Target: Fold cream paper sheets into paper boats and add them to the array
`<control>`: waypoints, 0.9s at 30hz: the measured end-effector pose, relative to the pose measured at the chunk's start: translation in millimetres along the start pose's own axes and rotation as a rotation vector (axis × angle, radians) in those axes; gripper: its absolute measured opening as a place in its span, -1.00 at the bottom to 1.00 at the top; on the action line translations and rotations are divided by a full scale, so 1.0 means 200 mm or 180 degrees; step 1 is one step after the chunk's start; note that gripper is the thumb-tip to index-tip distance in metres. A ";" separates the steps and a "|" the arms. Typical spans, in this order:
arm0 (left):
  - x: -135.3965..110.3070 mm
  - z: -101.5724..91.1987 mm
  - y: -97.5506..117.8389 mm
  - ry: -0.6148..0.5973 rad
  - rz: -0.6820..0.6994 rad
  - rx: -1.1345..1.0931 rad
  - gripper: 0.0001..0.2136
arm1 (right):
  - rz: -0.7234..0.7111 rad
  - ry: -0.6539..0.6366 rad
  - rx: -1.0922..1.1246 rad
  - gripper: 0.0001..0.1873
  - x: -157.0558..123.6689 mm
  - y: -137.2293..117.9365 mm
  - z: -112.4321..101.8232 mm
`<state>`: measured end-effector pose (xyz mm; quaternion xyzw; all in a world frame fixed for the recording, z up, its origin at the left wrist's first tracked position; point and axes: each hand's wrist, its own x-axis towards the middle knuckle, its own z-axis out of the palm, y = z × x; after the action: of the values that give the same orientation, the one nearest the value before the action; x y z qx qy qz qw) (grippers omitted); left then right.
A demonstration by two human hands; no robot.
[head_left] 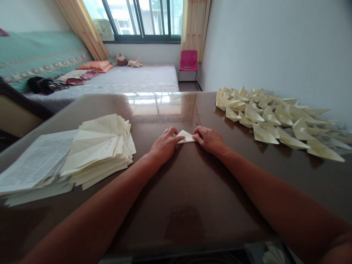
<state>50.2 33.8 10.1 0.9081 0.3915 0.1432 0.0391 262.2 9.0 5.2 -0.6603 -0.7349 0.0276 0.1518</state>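
A small folded paper triangle (185, 136), cream-white with its point away from me, lies on the brown glossy table (189, 198). At its left corner, my left hand (165, 142) presses with the thumb on top and the other fingers curled behind. My right hand (209, 139) grips the right corner in the same way, thumb and curled fingers on the paper. Both hands are closed on it, and its covered corners are hidden. To the left is a thick stack of cream lined sheets (96, 143). On the right, many folded paper boats (271, 113) stand crowded together.
Printed white sheets (38, 157) lie partly under the cream stack at the left. A white wall (275, 44) runs along the right side. Beyond the table's far edge are a bed (154, 79) and a pink chair (189, 60) below a window.
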 end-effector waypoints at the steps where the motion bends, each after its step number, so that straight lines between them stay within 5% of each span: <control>1: 0.00 0.00 0.01 -0.0038 0.0066 0.0103 -0.67 | 0.0020 -0.0012 0.0009 -0.81 0.00 0.00 0.00; 5: -0.01 -0.01 0.04 -0.0063 0.0331 0.0577 -0.70 | -0.0020 0.0075 -0.0047 -0.75 -0.01 -0.02 -0.02; 8: -0.02 -0.01 0.07 0.0100 0.0562 0.0914 -0.72 | -0.0579 0.0234 -0.0363 -0.73 -0.04 -0.05 -0.06; 13: -0.02 0.00 0.11 -0.0215 0.0752 0.1131 -0.71 | -0.1245 -0.0295 -0.0743 -0.68 -0.10 -0.11 -0.12; 27: -0.05 -0.03 0.18 -0.0741 0.0369 0.1283 -0.64 | -0.0791 -0.0788 -0.1469 -0.65 -0.16 -0.15 -0.22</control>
<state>67.9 1.2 20.7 0.9289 0.3523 -0.0416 -0.1064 247.4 -32.8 48.5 -0.5740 -0.8100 -0.0787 -0.0911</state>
